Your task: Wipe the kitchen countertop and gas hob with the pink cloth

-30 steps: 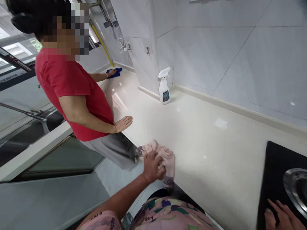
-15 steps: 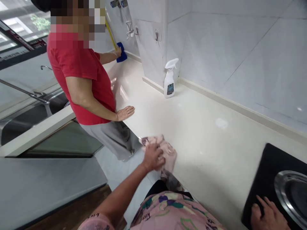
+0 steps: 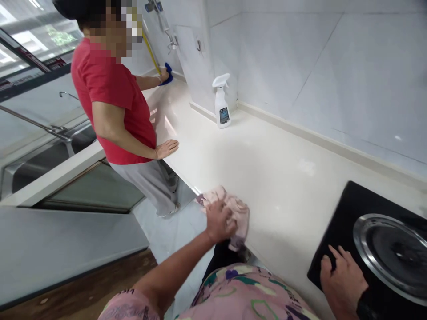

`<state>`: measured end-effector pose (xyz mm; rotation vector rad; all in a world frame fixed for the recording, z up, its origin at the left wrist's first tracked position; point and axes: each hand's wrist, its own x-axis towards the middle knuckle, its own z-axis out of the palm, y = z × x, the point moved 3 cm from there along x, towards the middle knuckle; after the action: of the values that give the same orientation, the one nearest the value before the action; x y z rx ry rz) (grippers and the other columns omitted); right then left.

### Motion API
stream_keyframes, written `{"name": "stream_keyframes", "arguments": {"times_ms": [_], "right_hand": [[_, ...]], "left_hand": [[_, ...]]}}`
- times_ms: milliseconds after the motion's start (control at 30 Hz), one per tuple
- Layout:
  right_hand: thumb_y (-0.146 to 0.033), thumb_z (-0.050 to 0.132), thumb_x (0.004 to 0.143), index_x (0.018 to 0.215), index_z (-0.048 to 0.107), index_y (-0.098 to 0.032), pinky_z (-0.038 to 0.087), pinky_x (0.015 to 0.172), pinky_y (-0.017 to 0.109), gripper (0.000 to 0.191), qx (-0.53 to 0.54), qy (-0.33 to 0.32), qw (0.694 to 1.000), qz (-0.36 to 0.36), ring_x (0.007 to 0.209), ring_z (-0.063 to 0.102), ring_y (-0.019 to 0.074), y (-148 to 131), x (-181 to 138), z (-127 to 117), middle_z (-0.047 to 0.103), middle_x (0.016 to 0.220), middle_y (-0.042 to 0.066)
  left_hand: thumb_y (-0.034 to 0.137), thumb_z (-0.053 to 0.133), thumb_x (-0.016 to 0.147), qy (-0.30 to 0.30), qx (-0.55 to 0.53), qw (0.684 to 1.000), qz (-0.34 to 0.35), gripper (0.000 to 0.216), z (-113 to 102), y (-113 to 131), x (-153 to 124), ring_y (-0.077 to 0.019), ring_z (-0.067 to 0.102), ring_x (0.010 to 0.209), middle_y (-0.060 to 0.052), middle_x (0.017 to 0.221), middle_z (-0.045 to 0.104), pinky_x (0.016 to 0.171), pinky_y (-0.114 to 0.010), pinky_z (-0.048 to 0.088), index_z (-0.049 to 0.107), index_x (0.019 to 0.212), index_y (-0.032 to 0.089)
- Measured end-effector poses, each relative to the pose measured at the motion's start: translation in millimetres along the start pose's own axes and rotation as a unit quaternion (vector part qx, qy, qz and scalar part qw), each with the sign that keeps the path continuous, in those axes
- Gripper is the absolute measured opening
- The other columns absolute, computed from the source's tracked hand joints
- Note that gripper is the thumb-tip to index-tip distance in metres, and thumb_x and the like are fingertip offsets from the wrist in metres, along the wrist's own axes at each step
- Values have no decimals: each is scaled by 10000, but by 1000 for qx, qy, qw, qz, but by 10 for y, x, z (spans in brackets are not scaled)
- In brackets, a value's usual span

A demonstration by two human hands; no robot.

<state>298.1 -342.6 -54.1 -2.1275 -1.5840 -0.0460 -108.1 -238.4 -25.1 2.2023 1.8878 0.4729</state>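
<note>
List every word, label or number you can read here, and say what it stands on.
Nothing reads clearly enough to quote.
On the white spray bottle: a dark label, print too small.
On the pink patterned shirt sleeve: dark lettering, blurred.
On the dark strip behind the window: white characters, blurred.
On the green glowing sign outside: illegible.
On the pink cloth in the left hand: no print.

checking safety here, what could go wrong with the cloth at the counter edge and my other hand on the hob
The pink cloth under the left hand hangs over the counter edge, so it might slip off. The right hand rests on the black hob by the metal ring; risky if hot.
</note>
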Motion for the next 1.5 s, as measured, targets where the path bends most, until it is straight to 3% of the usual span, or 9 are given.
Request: {"name": "stream_keyframes", "arguments": {"times_ms": [133,267,400,733,900,1067,1200,1333,1500], "right_hand": [[-428,412,999,1229,708,-103,415,1086,623,496,4,6,1000,0,1354,549,430,-2,-11,27,662,1342,234],[-455,398,990,1238,693,-115,415,1092,588,514,9,-4,1000,-9,1351,546,411,49,-17,61,652,1354,219],[-457,397,985,1255,679,-143,394,1105,604,501,18,-4,1000,-6,1364,530,412,53,-31,63,644,1365,210],[-430,368,1016,1246,640,-167,368,1085,593,442,-8,2,1000,4,1377,527,396,-147,-39,82,637,1379,206],[-411,366,1025,1243,636,-158,367,1067,577,429,-31,-1,1000,2,1373,522,394,-199,-31,97,631,1390,205],[-385,390,1012,1247,637,-157,361,1075,553,410,-23,12,1000,2,1375,511,370,-223,-16,96,628,1382,194],[-376,400,1011,1253,639,-168,356,1082,547,399,-19,3,1000,8,1377,501,363,-222,-16,111,622,1396,186],[-367,408,1018,1260,641,-176,359,1096,546,387,-12,3,1000,8,1386,499,357,-230,-31,130,615,1419,178],[-355,416,1035,1280,625,-188,369,1109,542,363,-10,12,1000,9,1396,495,339,-260,-38,148,609,1431,160]], "left_hand": [[493,738,741,-25,-71,986,148,306,365,677,-551,-324,555,1078,-104,1220,648,935,-513,362,708,938,260],[515,739,759,-62,-69,973,212,331,541,864,-664,-308,575,1054,-101,1211,662,910,-481,364,704,968,261],[466,732,760,-66,-56,972,219,301,376,554,-437,-291,595,1065,-85,1206,683,939,-463,375,707,975,257],[311,614,837,51,28,995,-83,201,-277,-599,737,-393,520,1240,-183,1276,618,1022,-603,405,698,982,200],[401,645,897,20,38,991,-124,531,75,74,1118,-494,329,1484,-265,1622,398,1089,-809,273,611,1391,206],[465,754,833,-78,-13,986,144,617,602,1259,778,-527,298,1520,-218,1686,360,1108,-813,263,630,1410,282],[545,755,825,-99,-65,943,312,602,778,1666,139,-459,392,1493,-140,1676,418,1142,-729,287,634,1389,375],[540,728,850,-70,-65,938,332,568,639,1226,-133,-401,414,1510,-98,1679,437,1183,-642,274,642,1394,401],[432,747,825,-19,61,991,121,737,227,141,245,-456,381,1527,-180,1653,459,1190,-701,234,560,1528,312]]}}
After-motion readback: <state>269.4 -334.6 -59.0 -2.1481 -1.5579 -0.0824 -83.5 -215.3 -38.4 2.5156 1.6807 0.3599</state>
